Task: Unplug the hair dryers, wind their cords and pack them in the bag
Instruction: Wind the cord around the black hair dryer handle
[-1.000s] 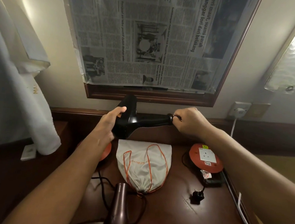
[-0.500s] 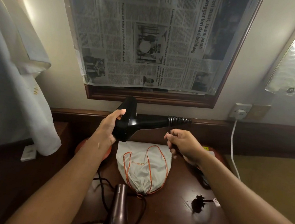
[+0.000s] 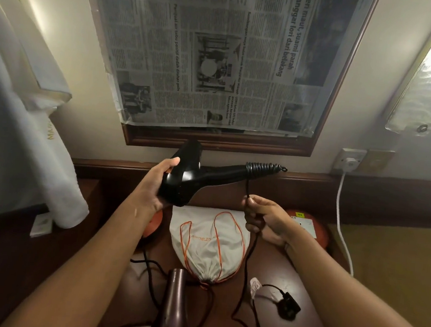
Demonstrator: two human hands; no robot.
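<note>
Winding is under way: the left hand [image 3: 155,184] grips the black dryer [image 3: 189,179], right hand [image 3: 264,217] fingers pinching its cord [image 3: 249,257]. Next, I judge, loop that slack round the handle.

A single wide-angle head-worn view is given, directed forward and down over a dark wooden table [image 3: 277,278] seen close at the lower frame. A newspaper-covered frame [image 3: 218,59] on the wall fills the upper centre.

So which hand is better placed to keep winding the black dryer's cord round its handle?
The right hand. It already pinches the cord just below the coils on the handle end, with slack trailing to the plug. The left hand grips the black hair dryer by its body, steadying it.
</note>
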